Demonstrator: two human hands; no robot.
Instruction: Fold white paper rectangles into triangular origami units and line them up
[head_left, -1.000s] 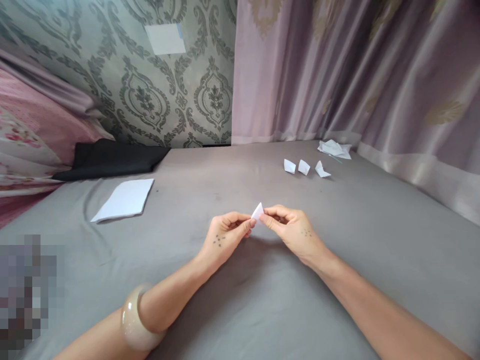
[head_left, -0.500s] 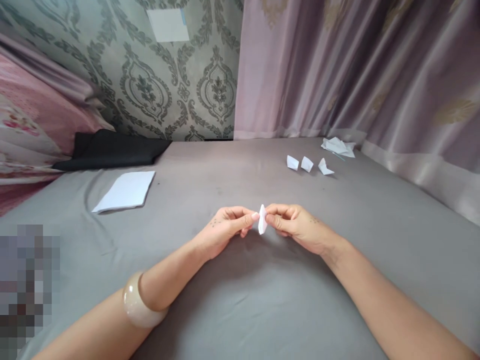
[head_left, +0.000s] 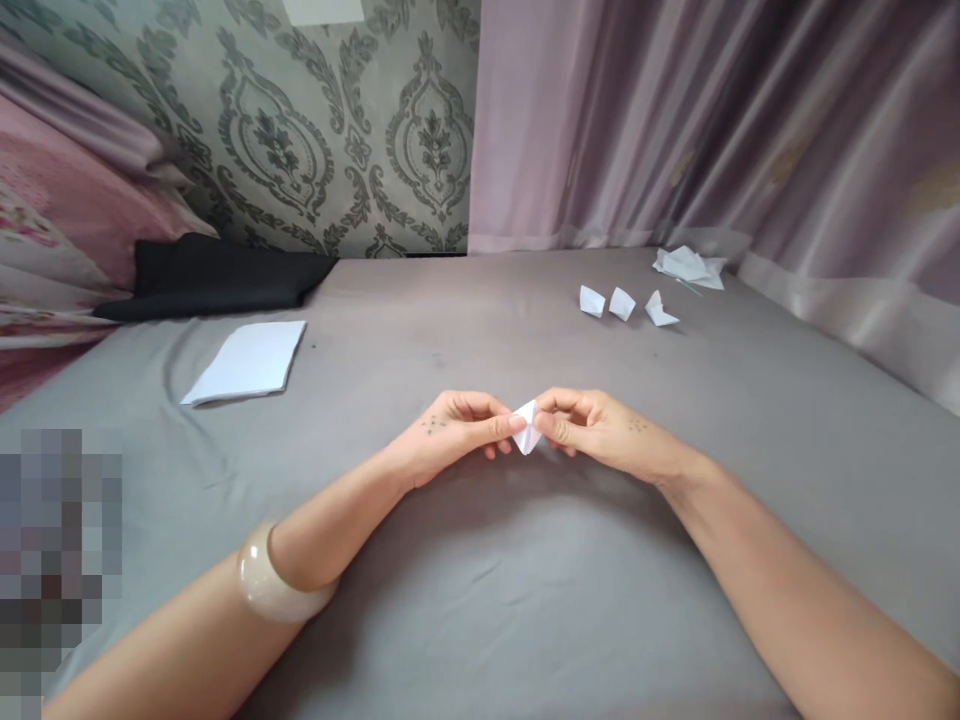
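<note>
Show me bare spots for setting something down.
Free: the grey cloth between the paper stack and three folded papers; also between forearms, nearer than the held paper. Crowded: far right, where the folded papers and paper pile sit near the curtain.

From my end I log the sheet as plain grey. Above it: folded paper, white; bangle, cream; left hand and right hand, dark dots. On it, all white: small folded pieces, paper stack, paper pile. At its far left, black cloth, pink floral fabric. Behind it, grey-green damask wallpaper; along its right, mauve curtain, gold motifs.
</note>
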